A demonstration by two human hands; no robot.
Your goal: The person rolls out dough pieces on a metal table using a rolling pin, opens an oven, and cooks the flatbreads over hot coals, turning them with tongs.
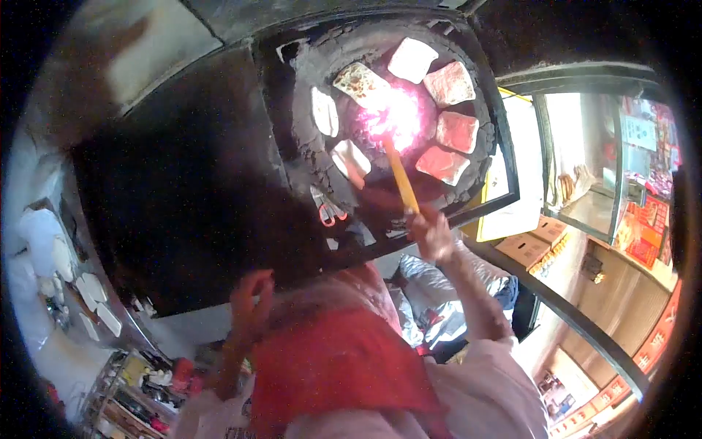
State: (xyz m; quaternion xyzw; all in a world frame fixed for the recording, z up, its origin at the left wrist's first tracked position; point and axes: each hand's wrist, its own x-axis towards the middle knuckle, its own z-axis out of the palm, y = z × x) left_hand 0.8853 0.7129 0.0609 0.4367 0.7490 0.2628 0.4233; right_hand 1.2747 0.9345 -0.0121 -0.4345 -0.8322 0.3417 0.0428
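At the far left, pale flat pieces lie beside the dark tabletop. The left hand is at the tabletop's near edge, fingers loosely curled; whether they grip anything cannot be told. Right of it, a red apron covers the person's front.

Farther right, seven flatbreads sit around a bright pink-white glow in a round, crusted oven opening. Two are on its left side, a brown-spotted one at its upper left, a white one at the top and three reddish-looking ones down the right. Orange-handled scissors lie just outside the lower-left rim.

The right hand is closed around a yellowish wooden handle, which slants up and left to the glow; its far end is lost in the glare. Brown cartons stand at the right, beyond the tabletop.
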